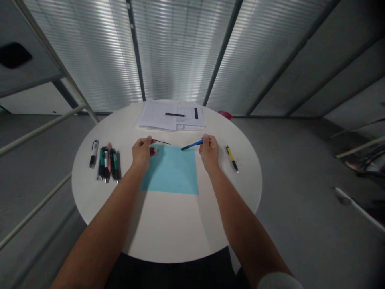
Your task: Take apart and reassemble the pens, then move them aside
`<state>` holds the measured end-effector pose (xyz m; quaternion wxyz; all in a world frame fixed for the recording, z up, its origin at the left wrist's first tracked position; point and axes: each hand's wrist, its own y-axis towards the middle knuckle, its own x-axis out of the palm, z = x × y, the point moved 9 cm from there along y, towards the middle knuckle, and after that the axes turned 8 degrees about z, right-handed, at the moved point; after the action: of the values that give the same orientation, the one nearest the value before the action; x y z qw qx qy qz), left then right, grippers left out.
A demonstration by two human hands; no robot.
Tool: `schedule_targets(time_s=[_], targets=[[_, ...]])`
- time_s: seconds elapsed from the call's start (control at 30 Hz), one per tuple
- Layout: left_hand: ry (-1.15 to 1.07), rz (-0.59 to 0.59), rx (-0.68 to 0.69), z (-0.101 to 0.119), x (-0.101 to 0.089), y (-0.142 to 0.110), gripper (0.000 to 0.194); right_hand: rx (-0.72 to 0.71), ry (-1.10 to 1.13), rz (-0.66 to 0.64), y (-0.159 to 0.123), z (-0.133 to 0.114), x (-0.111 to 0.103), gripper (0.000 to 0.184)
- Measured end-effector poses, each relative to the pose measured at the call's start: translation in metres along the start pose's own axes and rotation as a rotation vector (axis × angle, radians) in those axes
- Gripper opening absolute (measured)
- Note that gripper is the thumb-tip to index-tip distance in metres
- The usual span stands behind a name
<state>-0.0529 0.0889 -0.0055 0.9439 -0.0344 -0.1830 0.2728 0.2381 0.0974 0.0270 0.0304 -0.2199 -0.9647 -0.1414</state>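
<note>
Both forearms reach in over the round white table [176, 228], the left from 7 o'clock and the right from 5 o'clock, their elbows slightly bent. The left hand [142, 153] is at the 11 o'clock corner of a blue sheet of paper [171, 172], its thumb and forefinger pinched on a thin dark stick [162, 142] that points to about 3 o'clock; the other fingers curl loosely, and whether they grip anything more I cannot tell. The right hand [209, 152], just beyond the sheet's 1 o'clock corner, is closed around one end of a blue pen [193, 144], whose black end points toward 8 or 9 o'clock above the sheet. The hands are apart, and the stick and pen do not touch. A yellow pen [232, 158] lies between 2 and 3 o'clock, a group of pens [106, 162] between 9 and 10, and printed papers [158, 114] at 12 with a black pen [175, 114] on top.
</note>
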Motion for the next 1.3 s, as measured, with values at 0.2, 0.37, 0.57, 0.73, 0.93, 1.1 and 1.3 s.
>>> schedule_targets(time_s=[0.2,0.37,0.57,0.73,0.93,1.1,1.3], targets=[[0.002,-0.004,-0.003,-0.001,0.000,0.001,0.023,0.041,-0.004,-0.015,-0.003,0.001,0.002,0.042],[0.002,-0.002,-0.005,0.000,0.000,0.000,0.020,0.108,0.109,-0.044,-0.002,0.006,0.005,0.040],[-0.006,0.003,-0.015,0.000,0.000,-0.001,0.022,0.162,0.180,-0.074,-0.003,0.012,0.006,0.025],[-0.001,0.007,-0.020,0.000,0.000,-0.001,0.022,0.254,0.229,-0.129,-0.008,0.015,0.014,0.021],[-0.004,-0.004,-0.020,-0.001,0.001,0.000,0.022,0.195,0.135,-0.040,-0.002,0.016,0.006,0.035],[0.002,-0.008,-0.016,-0.001,0.000,0.001,0.024,0.074,-0.052,0.040,0.003,0.012,-0.004,0.042],[-0.003,-0.007,-0.011,-0.001,0.001,0.001,0.022,-0.130,-0.167,0.054,0.004,-0.005,-0.009,0.039]])
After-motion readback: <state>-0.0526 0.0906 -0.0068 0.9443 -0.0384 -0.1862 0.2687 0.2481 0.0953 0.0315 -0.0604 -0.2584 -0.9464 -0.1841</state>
